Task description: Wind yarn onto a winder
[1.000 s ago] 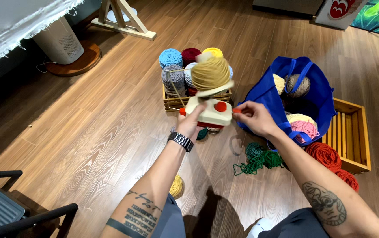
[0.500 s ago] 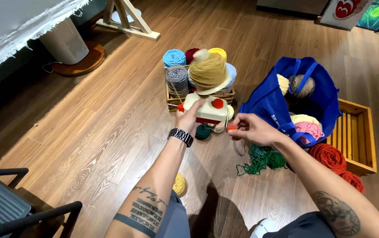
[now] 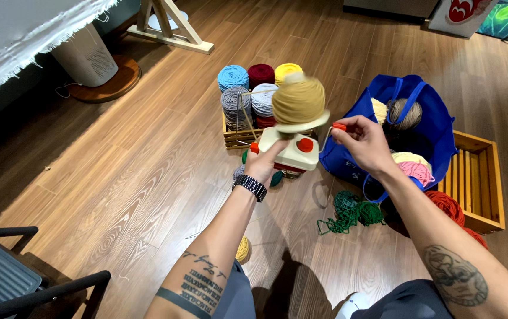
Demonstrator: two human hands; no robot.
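- The yarn winder, a cream box with red knobs, was held up in the air over the wooden floor, in front of me and above the crate of yarn.
- A fat cake of mustard yarn already sat on its spindle, so I judged the winding well along; the cake looked blurred, as though it was spinning, and a thin strand ran off it to the left toward the crate.
- How much yarn was left to take up I could not tell, since the source of the strand was hidden.
- The winder's long axis ran through the spindle, tilted up and a little away from me to the right; the box lay roughly level beneath it.
- My left hand was closed around the underside of the box, gripping it.
- My right hand was pinched shut on the red crank handle at the winder's right side.
- Behind the winder stood a small wooden crate packed with blue, maroon, yellow and grey yarn balls.
- To the right a blue bag held more balls, beside a slatted wooden box.
- A loose tangle of green yarn lay on the floor just below the bag.
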